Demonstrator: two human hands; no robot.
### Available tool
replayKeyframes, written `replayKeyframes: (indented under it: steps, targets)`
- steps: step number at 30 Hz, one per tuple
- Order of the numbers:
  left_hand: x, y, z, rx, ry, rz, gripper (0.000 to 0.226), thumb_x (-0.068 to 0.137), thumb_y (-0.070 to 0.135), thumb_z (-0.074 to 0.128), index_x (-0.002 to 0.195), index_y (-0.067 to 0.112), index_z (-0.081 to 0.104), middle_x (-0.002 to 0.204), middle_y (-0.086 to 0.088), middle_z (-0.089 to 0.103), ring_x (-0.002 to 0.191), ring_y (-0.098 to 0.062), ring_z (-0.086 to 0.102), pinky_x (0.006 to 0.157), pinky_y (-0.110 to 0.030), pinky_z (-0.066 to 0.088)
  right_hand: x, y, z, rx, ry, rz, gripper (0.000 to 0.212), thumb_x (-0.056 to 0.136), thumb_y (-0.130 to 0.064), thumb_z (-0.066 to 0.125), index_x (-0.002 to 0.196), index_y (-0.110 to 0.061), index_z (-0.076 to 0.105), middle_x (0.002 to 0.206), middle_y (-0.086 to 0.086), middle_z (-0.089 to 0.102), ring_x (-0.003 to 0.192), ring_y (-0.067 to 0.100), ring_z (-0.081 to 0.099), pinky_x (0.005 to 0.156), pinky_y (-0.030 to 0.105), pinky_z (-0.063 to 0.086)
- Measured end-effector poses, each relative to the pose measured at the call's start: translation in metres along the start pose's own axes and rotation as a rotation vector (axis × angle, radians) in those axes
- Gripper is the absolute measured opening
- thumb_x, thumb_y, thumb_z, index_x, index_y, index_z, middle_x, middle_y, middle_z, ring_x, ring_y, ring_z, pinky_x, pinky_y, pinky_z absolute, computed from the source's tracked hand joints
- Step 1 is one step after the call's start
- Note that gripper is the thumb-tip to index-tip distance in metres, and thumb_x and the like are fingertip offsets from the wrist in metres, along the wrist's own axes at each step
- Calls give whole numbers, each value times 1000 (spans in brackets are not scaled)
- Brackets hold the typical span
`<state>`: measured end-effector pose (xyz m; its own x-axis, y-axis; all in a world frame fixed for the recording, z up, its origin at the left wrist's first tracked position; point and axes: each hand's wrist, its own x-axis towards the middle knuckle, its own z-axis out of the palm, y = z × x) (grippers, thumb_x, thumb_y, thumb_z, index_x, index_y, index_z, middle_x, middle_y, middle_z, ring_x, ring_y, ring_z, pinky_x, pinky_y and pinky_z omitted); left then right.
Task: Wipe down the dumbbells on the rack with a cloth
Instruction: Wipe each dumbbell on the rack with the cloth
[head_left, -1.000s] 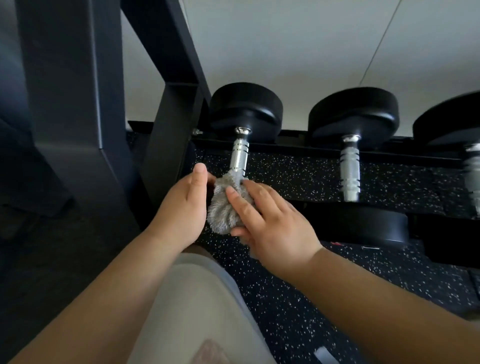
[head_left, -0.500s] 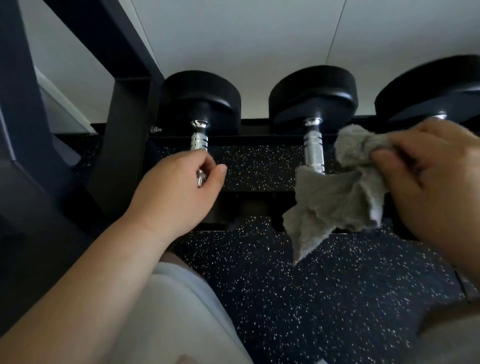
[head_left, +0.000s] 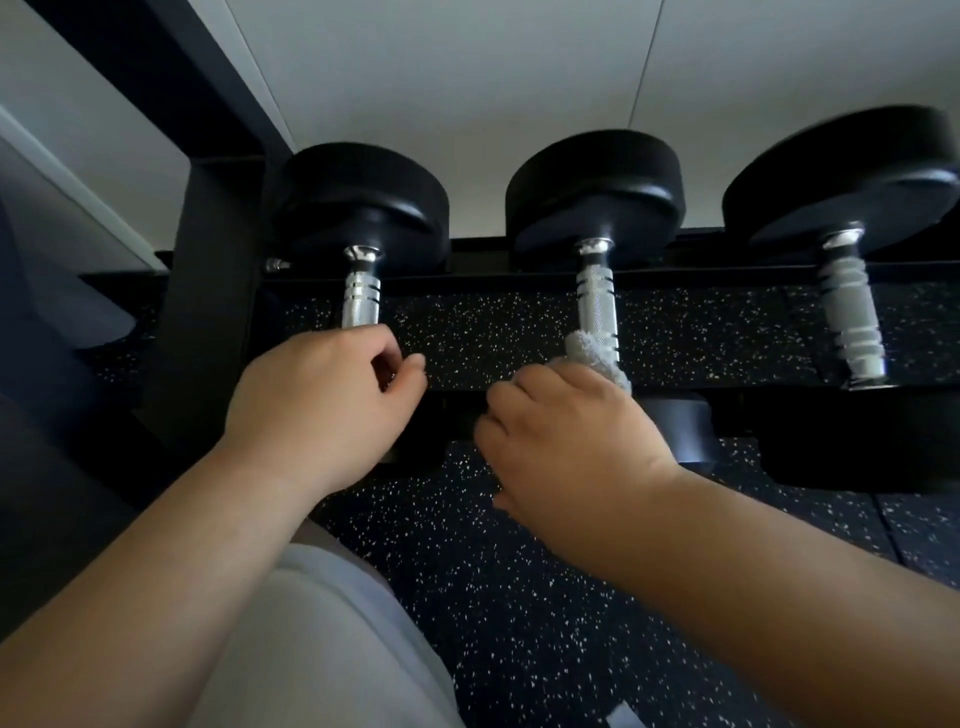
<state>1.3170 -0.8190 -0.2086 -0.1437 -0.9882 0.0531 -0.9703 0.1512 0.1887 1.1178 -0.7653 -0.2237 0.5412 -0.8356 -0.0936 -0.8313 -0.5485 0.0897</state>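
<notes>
Grey cloth (head_left: 589, 349) bunched round the lower handle of the middle dumbbell (head_left: 597, 306), gripped there by the right hand (head_left: 571, 441). Fingers of the left hand (head_left: 322, 400) curl round the chrome handle of the left dumbbell (head_left: 361, 301). Black heads stand apart, with gaps between handles; the right dumbbell (head_left: 852, 322) is blurred. The rack upright (head_left: 218, 322) stands close beside the left hand.

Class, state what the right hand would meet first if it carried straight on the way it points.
Probably the middle dumbbell's far black head: the right hand, gripping the cloth on its handle, points along that handle.
</notes>
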Motion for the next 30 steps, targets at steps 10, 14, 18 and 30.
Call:
replayKeyframes:
  steps: [10, 14, 18, 30]
  targets:
    - [-5, -1, 4, -45, 128, 84, 16, 95, 40, 61, 82, 31, 63, 67, 17, 58, 60, -14, 54, 53, -27, 41, -99, 63, 16, 299, 343, 161, 48, 90, -32, 70, 135, -19, 66, 148, 10, 57, 133, 32, 59, 89, 51, 62]
    - [-10, 9, 1, -109, 120, 126, 25, 95, 55, 49, 92, 34, 61, 78, 15, 64, 72, -20, 63, 62, -44, 55, -114, 77, 31, 422, 412, 213, 43, 95, -28, 57, 135, -17, 68, 144, 8, 61, 129, 28, 63, 97, 45, 59]
    - [-13, 67, -5, -264, 109, 282, 25, 96, 52, 50, 103, 35, 67, 90, 21, 66, 83, -9, 64, 71, -46, 57, -130, 77, 32, 664, 285, 446, 62, 83, -21, 84, 141, -18, 62, 137, 2, 66, 113, 23, 70, 93, 29, 57]
    - [9, 166, 37, -369, -79, 407, 14, 96, 45, 57, 87, 38, 64, 69, 15, 63, 65, -6, 61, 53, -29, 45, -209, 114, 7, 402, 578, 778, 53, 82, -9, 74, 134, -17, 66, 141, -3, 62, 128, 18, 58, 109, 34, 45]
